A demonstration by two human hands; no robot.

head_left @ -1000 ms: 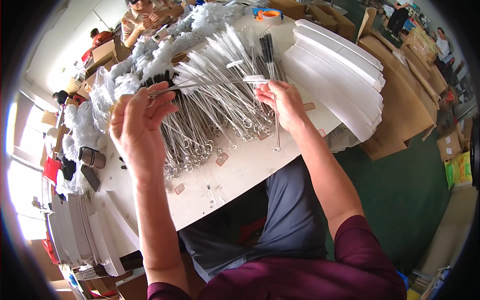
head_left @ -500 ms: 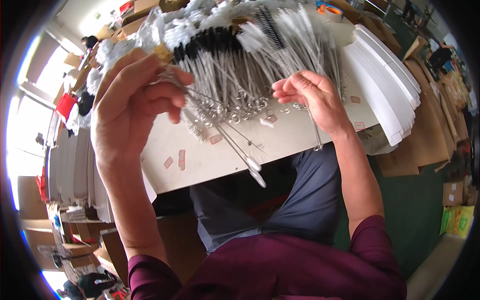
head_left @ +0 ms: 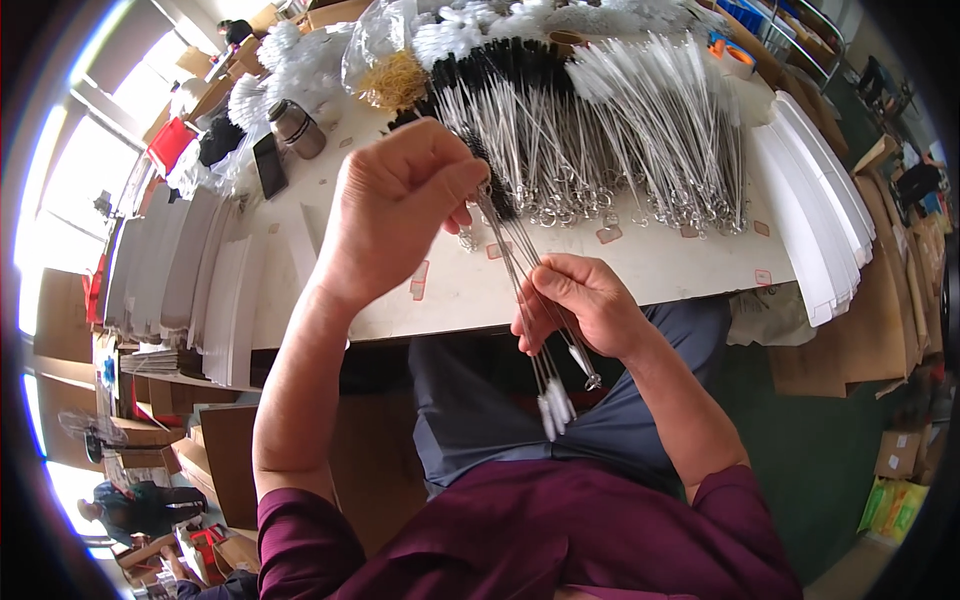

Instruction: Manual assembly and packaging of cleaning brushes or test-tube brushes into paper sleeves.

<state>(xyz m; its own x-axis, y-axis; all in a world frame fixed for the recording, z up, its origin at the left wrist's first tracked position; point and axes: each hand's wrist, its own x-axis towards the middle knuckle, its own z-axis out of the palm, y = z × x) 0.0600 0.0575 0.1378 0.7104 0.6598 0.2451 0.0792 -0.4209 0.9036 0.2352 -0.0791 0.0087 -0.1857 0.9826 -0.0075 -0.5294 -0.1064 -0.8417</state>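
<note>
A few thin wire brushes with small white tips (head_left: pixel 555 408) hang from my left hand (head_left: pixel 395 210), which pinches their upper ends between thumb and fingers. My right hand (head_left: pixel 585 300) is closed round wire stems lower down; one stem ends below it in a small metal ring (head_left: pixel 592 381). A black-bristled brush head (head_left: pixel 497 185) shows just beside my left fingertips, its stem running down toward my right hand. Beyond my hands, long brushes with black bristles (head_left: pixel 480 75) and others with white bristles (head_left: pixel 640 80) lie in heaps, ring ends toward me.
Stacks of white folded card stand on the table's right (head_left: pixel 815 210) and left (head_left: pixel 185 260). At the back are yellow ties (head_left: pixel 392 82), a steel flask (head_left: pixel 296 130), a phone (head_left: pixel 269 166) and orange tape (head_left: pixel 738 60). Small red-edged labels lie on the table (head_left: pixel 450 295).
My hands have come together, bringing the small white-tipped brushes alongside the black-bristled brush. My right hand has moved lower toward my lap, and the view has turned left.
</note>
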